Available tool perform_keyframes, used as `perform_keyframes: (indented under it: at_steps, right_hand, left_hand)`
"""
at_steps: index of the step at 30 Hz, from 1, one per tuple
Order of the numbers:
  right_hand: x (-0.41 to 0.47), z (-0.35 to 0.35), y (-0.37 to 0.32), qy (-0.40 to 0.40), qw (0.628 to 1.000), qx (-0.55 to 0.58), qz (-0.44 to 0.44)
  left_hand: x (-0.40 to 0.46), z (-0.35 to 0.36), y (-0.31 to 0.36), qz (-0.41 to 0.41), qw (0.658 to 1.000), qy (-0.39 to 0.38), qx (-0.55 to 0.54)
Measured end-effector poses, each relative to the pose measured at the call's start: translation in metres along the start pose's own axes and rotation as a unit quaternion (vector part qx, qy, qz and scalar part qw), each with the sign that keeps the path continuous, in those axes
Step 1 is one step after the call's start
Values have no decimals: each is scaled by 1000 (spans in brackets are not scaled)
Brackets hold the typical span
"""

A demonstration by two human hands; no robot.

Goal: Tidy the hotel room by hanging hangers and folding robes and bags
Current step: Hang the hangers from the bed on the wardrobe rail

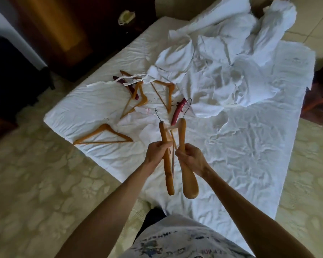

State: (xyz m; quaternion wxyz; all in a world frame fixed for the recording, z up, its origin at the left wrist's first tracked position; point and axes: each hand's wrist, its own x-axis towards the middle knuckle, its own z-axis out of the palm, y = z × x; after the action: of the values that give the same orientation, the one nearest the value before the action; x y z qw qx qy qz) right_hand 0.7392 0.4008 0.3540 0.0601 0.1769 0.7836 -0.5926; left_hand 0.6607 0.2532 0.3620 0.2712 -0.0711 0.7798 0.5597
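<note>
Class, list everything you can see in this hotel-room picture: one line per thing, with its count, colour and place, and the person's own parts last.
Wooden hangers in hand: two, tan, one held in each hand over the bed's near end.
Wooden hangers lying loose: about four, tan, on the bed's left part; the far ones are partly under cloth.
Padded hangers: two, dark red, on the bed among the wooden ones.
Crumpled robes and linen: one heap, white, far right of the bed; the count of pieces cannot be told.
Bed sheet: one, white, wrinkled, covering the mattress.
Patterned carpet: one, pale green-cream, around the bed.
Dark wooden furniture: brown, beyond the bed, upper left.
Left hand: grips the thinner hanger.
Right hand: grips the broader hanger.
</note>
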Motion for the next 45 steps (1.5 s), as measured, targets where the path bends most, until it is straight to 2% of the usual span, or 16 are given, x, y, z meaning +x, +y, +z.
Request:
perform_keyframes:
  at_steps: [4, 10, 14, 17, 21, 27, 33, 40, 45]
  right_hand:
    - [-1, 39, -29, -81, 995, -36, -54]
    - [16, 136, -96, -190, 973, -74, -110]
    - [30, 228, -147, -249, 950, -91, -167]
    - [39, 309, -187, -302, 932, -81, -183]
    - [49, 420, -239, -375, 904, -61, -193]
    - [59, 572, -312, -415, 884, -48, -210]
    - [75, 688, -363, -441, 872, -54, -207]
    - [125, 821, -423, -459, 860, -61, -215]
    - [180, 944, -479, -463, 850, -60, -243]
  left_hand:
    - [-35, -51, -10, 22, 992, 91, -82]
    - [-69, -167, -37, 63, 968, 228, -78]
    - [-84, -260, -67, 57, 946, 294, -121]
    - [-95, -333, -88, 59, 924, 339, -167]
    - [-107, -442, -111, 67, 900, 397, -166]
    - [-127, -599, -132, 65, 880, 441, -163]
    - [-120, -715, -154, 50, 863, 462, -196]
    - [-76, -854, -174, 64, 853, 475, -209]
    - [-26, -993, -180, 70, 854, 475, -201]
